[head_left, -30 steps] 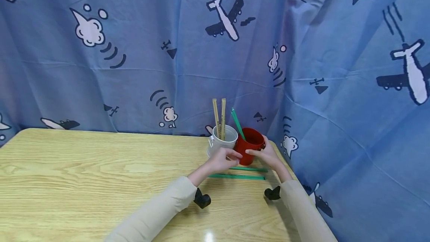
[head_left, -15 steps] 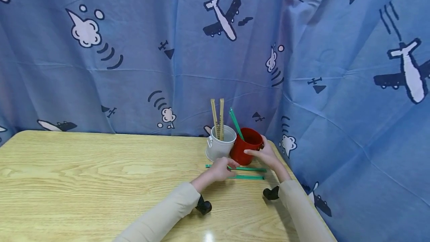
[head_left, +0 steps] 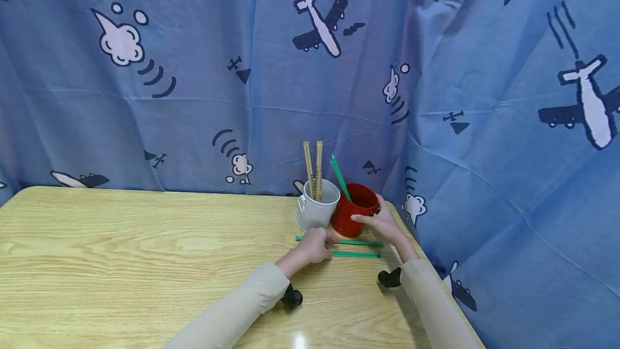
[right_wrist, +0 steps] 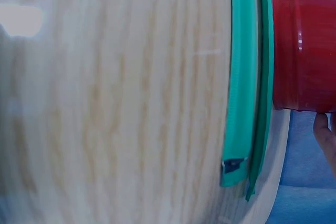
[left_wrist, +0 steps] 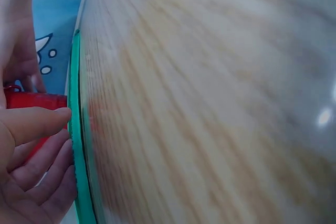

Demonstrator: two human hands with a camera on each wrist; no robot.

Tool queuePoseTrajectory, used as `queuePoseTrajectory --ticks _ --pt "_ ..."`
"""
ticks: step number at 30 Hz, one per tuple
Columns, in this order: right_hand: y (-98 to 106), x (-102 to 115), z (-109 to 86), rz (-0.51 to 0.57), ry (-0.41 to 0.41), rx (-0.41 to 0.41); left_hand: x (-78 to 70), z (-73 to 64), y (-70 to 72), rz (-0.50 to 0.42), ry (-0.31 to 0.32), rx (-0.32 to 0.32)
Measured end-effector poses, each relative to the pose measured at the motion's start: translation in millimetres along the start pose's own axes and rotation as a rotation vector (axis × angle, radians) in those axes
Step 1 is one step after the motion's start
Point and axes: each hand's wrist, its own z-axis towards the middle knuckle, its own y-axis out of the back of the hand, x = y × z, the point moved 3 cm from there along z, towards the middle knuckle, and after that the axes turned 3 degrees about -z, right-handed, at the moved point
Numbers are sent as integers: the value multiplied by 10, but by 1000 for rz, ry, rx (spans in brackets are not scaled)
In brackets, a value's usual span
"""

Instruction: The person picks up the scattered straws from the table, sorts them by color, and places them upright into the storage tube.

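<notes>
My left hand (head_left: 315,245) is low over the table, thumb and fingertips pinching the nearer of two long, thin green wrapped sticks (head_left: 356,255). In the left wrist view those fingertips meet the green wrapper's edge (left_wrist: 77,129). Just behind lies the farther green stick (head_left: 363,243), partly covered by the hand. With thumb in front and fingers around the right side, my right hand (head_left: 386,224) holds a small red bucket (head_left: 345,217). One green stick (head_left: 340,176) leans inside it. The right wrist view catches only some fingers (right_wrist: 326,137) at the bucket's side.
Left of the red bucket stands a white bucket (head_left: 315,217), close against it, with tan wrapped sticks (head_left: 318,168) upright inside. A blue patterned curtain (head_left: 194,96) hangs behind and to the right. The wooden table's (head_left: 121,263) right edge runs beside the right arm.
My left hand has come down from in front of the buckets to the nearer green stick, its fingers drawing together there. The right hand keeps its hold on the red bucket.
</notes>
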Motion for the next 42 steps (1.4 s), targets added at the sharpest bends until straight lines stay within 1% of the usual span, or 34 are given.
queuePoseTrajectory --ticks 3,9,12,17,19,22,26,30,32,36,42 --pt "-2 5 1 0 0 -3 6 6 -11 16 5 -8" --pt "9 -54 39 -8 22 -8 15 0 -29 59 38 -42" --pt "15 -171 105 6 23 -10 0 -12 -35 108 45 -22" --pt "26 -366 197 -8 6 -27 -27 -31 -65 190 56 47" --pt "21 -385 207 -19 9 -30 -26 -39 -65 220 59 51" --pt "10 -367 204 -15 12 -29 -16 -54 -42 267 65 26" --pt "15 -268 158 28 10 -13 -20 -85 28 271 77 -10" --pt "21 -130 86 53 8 3 -34 -119 127 224 91 -20" --pt "22 -84 60 42 9 7 -42 -131 178 202 91 -30" --pt "23 -72 56 45 18 13 -48 -146 256 173 82 -41" --pt "30 -100 80 71 1 21 -57 -166 318 162 54 -52"
